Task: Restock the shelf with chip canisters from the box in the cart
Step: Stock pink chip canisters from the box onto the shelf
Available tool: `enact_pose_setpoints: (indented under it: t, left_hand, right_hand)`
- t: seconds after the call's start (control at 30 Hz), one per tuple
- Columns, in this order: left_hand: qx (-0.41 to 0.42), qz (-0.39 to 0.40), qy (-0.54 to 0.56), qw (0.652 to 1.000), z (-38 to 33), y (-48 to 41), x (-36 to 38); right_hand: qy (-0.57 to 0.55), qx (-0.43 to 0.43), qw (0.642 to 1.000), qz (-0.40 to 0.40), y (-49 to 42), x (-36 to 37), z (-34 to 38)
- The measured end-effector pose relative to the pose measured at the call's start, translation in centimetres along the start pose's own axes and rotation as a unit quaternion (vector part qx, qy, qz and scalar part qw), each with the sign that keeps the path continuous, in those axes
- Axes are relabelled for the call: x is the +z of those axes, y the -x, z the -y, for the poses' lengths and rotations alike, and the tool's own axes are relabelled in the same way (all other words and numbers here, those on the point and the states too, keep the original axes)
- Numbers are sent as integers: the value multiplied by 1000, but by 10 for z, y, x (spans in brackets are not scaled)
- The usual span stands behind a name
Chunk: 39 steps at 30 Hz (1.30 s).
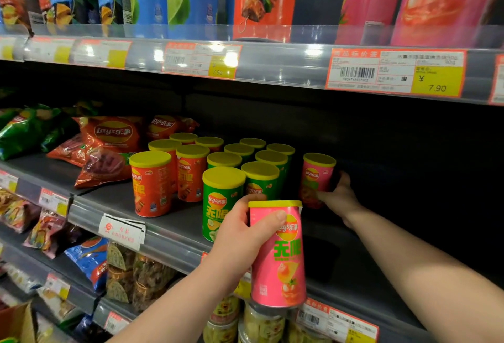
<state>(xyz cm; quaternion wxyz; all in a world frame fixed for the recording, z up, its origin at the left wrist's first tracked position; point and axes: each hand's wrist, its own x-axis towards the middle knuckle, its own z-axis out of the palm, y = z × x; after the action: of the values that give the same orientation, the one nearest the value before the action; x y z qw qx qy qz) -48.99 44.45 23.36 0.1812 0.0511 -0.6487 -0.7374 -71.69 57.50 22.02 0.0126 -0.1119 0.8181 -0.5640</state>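
Pink canister (276,254) gripped upright by the left of the two hands (242,233), poised just before the shelf (169,244), probably waiting its turn. Farther in, second pink canister (317,179) standing on the shelf, clasped low by the right hand (338,195), seemingly to begin a row beside the green canisters (222,200), orange canisters (151,184) past those.

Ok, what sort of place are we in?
Very likely a supermarket snack aisle: shelf rails carry barcoded price tags, small chip canisters stand in rows, chip bags lie beside them. The left hand holds one pink canister; the right hand grips a shelved pink canister.
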Motion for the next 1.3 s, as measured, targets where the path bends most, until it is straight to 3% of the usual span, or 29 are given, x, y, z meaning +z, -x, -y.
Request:
enact_pose_setpoints:
  t: [0.13, 0.2, 0.3, 0.37, 0.43, 0.57, 0.67, 0.73, 0.8, 0.83, 0.87, 1.1, 1.3]
  left_hand:
    - [5, 12, 0, 1000, -2, -3, 6]
    - [9, 19, 1, 1000, -3, -6, 11]
    - [25, 21, 11, 999, -4, -12, 22]
    - [41, 22, 11, 999, -5, -17, 31]
    - [51, 16, 14, 998, -3, -21, 40]
    - [66, 25, -42, 997, 6, -26, 49]
    - [103, 38, -244, 963, 14, -25, 38]
    - [153, 60, -433, 886, 21, -22, 25]
    - [185, 108, -597, 773, 29, -19, 14]
    - [195, 126, -634, 738, 33, -17, 10]
    - [199, 133, -647, 724, 36, -17, 8]
    - [264, 109, -628, 724, 47, -22, 5]
    - [298, 82, -617, 724, 51, -24, 5]
  right_hand:
    - [24, -20, 999, -22, 21, -14, 13]
    - [-8, -24, 995, 94, 42, -26, 24]
    - [-79, -17, 948, 307, 77, -46, 31]
    - [-73, -37, 921, 381, 97, -53, 31]
    - [-53, -59, 913, 400, 112, -53, 33]
    - [-34, -71, 941, 328, 113, -56, 26]
    - [-38, -48, 974, 217, 98, -66, 14]
    - [-25, -31, 989, 143, 82, -72, 4]
    - [12, -5, 996, 86, 69, -74, -4]
    - [26, 8, 998, 61, 63, -74, -7]
    - [36, 18, 999, 37, 60, -72, -9]
    - [52, 31, 997, -46, 39, -58, -10]
    - [68, 26, 997, -38, 31, -55, -9]
